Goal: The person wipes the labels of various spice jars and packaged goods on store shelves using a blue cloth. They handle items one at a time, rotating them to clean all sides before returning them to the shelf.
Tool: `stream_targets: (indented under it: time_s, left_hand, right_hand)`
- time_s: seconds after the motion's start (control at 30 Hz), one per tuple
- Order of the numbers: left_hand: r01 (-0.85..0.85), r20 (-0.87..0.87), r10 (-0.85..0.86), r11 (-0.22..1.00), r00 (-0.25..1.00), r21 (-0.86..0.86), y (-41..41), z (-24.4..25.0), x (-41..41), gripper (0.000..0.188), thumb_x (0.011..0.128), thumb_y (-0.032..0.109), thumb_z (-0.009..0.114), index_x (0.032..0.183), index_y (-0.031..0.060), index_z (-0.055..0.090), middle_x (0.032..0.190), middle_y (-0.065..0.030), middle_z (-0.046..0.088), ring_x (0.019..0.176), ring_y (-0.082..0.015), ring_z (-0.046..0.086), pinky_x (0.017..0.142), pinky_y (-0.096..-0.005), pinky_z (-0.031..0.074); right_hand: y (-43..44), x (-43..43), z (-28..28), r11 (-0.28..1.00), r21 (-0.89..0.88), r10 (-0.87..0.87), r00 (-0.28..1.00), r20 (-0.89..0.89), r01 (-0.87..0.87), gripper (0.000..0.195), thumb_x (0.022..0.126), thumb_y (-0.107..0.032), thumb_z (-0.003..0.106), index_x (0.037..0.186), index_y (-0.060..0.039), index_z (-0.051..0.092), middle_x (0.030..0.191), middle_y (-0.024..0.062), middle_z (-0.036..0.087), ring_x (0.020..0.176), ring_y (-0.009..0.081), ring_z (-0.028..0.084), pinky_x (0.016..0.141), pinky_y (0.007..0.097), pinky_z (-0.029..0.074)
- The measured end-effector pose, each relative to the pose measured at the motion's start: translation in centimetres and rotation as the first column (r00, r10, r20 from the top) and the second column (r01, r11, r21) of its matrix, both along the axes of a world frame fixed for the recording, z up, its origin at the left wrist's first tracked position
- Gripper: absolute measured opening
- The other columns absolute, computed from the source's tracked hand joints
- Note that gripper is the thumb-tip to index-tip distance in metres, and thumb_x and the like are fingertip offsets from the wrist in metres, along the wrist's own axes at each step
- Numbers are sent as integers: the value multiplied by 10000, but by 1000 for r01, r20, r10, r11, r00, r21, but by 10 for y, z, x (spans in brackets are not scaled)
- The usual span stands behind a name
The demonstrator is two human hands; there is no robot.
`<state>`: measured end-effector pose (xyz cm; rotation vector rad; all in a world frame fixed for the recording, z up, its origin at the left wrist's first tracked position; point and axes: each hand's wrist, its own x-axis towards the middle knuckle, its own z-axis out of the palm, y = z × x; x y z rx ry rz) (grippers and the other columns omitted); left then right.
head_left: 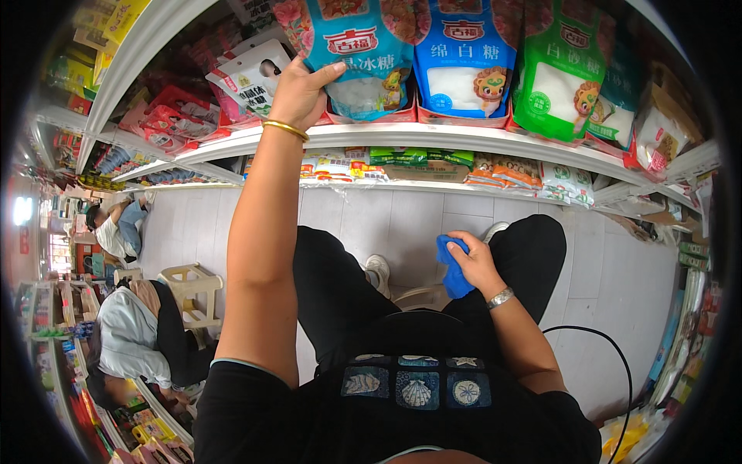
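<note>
My left hand reaches up to the shelf and grips the left edge of a teal bag of rock sugar, thumb across its front. The bag stands upright in a red tray at the shelf's front. To its right stand a blue bag of white sugar and a green bag of granulated sugar. A white pouch leans just left of my left hand. Lower down, over my lap, my right hand holds a crumpled blue cloth.
The white shelf edge runs across in front of me, with packets on the shelf beneath. A plastic stool and a crouching person are at left; another person sits farther off. A black cable curves at right.
</note>
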<state>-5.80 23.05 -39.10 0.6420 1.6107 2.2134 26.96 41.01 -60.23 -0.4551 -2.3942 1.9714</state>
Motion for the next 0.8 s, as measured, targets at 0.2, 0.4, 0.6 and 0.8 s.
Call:
stream_targets:
  time_s: [0.2,0.4,0.6,0.8]
  left_hand:
    - [-115,-49,117,993,992,40,11,-8,-4,406,809,-47,695,1174,-53,518,1124,-135,632,1011,-209,614,945,-353,480]
    - [-671,-695,442,737,568,-80,11,-18,41,403,796,2,708,1160,-39,542,1094,-111,621,1031,-221,593,928,-331,477]
    - [-685,-937,-71,664,341,-300,-3,-63,99,229,752,6,692,974,40,648,972,-121,599,927,-307,554,812,-385,446]
    - [-742,-972,-165,628,169,-236,3,-66,65,152,720,63,708,857,97,651,862,-59,575,845,-286,547,728,-403,442]
  right_hand:
    - [-2,-1,2,1000,6,20,999,39,-21,297,919,-243,631,1133,-37,636,900,146,712,811,214,692,730,324,530]
    - [-1,-1,-1,1000,18,15,998,67,-16,296,919,-249,628,1130,-41,634,886,155,709,808,222,695,724,328,531]
    - [-1,0,-6,998,55,39,997,72,-43,312,916,-270,620,1135,-47,631,878,166,704,802,258,695,716,345,529]
    - [-2,1,-11,983,165,68,996,55,-77,316,911,-289,619,1126,-58,637,885,187,697,804,317,684,714,372,524]
